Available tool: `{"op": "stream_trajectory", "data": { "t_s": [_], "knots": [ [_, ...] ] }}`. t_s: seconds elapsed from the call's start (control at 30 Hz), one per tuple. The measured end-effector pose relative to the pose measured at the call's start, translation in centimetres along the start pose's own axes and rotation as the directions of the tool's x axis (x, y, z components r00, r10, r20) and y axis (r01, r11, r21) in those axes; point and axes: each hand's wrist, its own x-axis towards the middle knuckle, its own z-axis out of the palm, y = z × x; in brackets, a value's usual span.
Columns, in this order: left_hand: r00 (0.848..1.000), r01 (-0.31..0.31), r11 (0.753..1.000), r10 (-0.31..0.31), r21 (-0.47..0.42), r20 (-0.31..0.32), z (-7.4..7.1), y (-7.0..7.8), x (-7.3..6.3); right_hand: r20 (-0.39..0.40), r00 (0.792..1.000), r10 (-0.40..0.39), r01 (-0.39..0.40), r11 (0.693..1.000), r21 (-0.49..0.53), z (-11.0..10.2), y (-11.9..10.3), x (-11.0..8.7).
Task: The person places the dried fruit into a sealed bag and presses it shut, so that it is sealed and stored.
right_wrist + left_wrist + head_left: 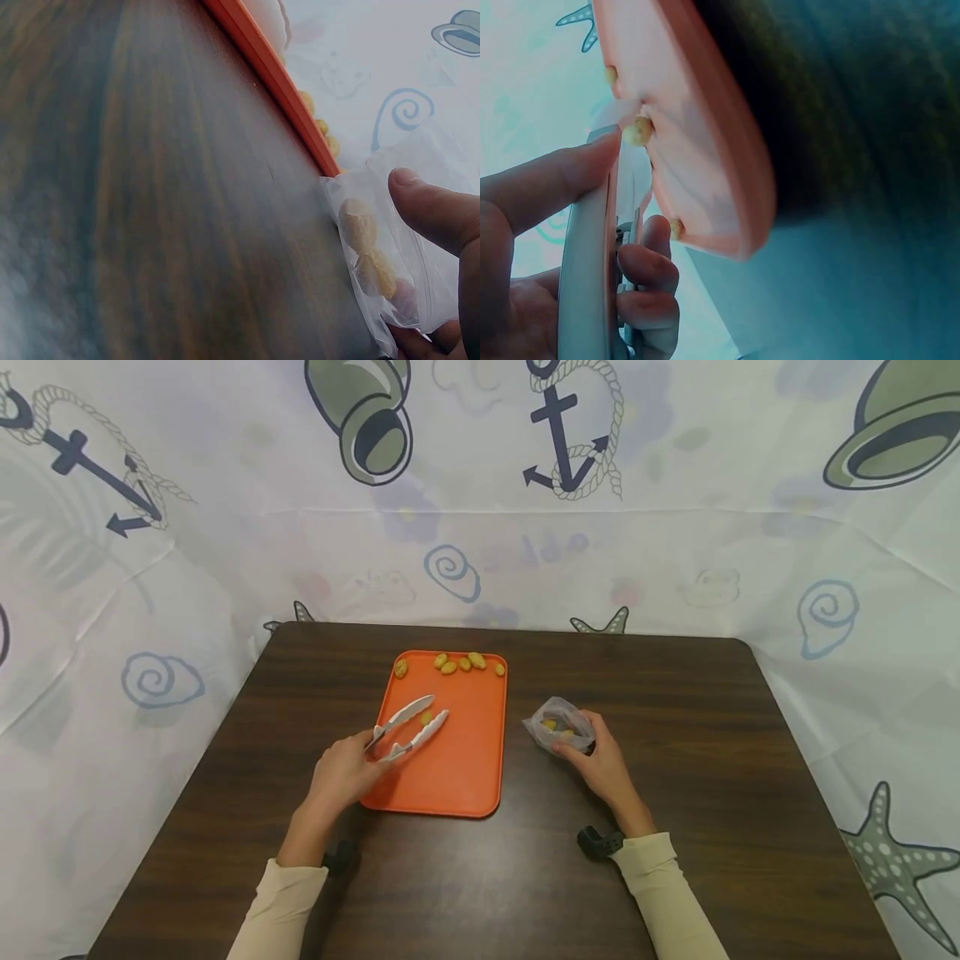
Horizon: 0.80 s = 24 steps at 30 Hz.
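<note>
My left hand grips a pair of metal tongs with white tips, the arms spread apart over the orange tray. Between the white tips lies one small yellow-brown oval piece. Several similar pieces are along the tray's far edge. To the right of the tray, my right hand holds a clear plastic bag by its side, thumb at the near part of its mouth. Yellowish pieces show inside the bag in the right wrist view.
The tray lies on a dark wood-grain table. Behind it and at both sides hangs a white cloth printed with anchors, shells and starfish. Dark bands with cameras sit on the wrists.
</note>
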Motion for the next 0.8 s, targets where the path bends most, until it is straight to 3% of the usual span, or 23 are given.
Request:
{"op": "stream_trajectory", "data": {
  "t_s": [0.27,0.63,0.8],
  "knots": [
    [1.000,0.015,0.999,-0.014,-0.043,0.023,0.0,-0.9,-0.4,0.000,1.000,0.004,-0.004,1.000,0.013,0.0,0.0,0.0],
    [0.997,0.003,0.995,0.004,-0.096,0.073,-0.4,-2.4,-0.3,-0.004,1.000,0.011,-0.011,1.000,0.009,-0.1,-0.1,0.1],
    [0.997,-0.020,0.993,0.028,-0.116,0.067,-0.4,-2.6,-0.2,0.005,1.000,0.021,-0.021,1.000,0.013,-0.1,-0.3,0.0]
  ]
}}
